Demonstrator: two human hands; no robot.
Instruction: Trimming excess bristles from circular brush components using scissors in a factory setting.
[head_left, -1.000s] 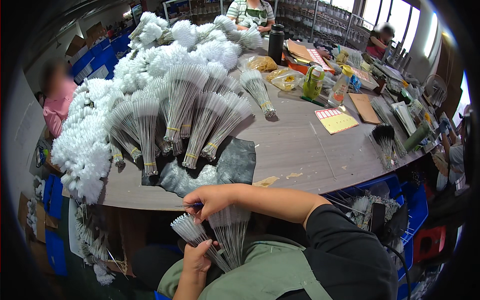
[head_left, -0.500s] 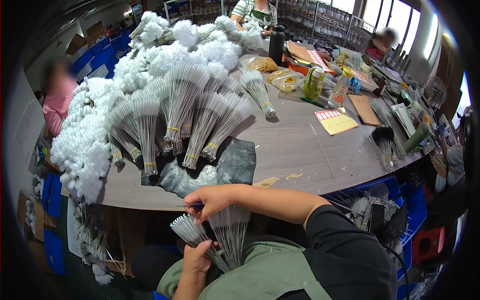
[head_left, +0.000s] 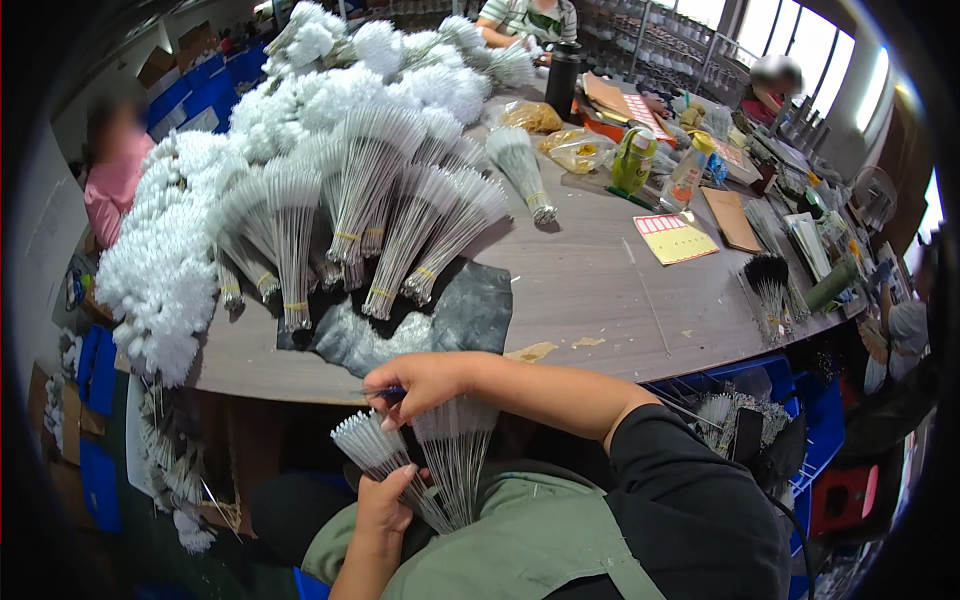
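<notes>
So the left hand (head_left: 385, 502) has its fingers wrapped round a loose, fanned-out bunch of thin silver wire brushes with white bristle tips (head_left: 456, 440), right over the lap, just below the table edge. The right hand (head_left: 418, 384) is right above the bristles, pinching a small dark-blue tool (head_left: 387, 392), too tiny to tell what kind. Yellow-banded bundles of similar brushes (head_left: 295, 245) sit on the wood-grain tabletop (head_left: 590, 290), some overlapping a wrinkled black sheet (head_left: 475, 315).
</notes>
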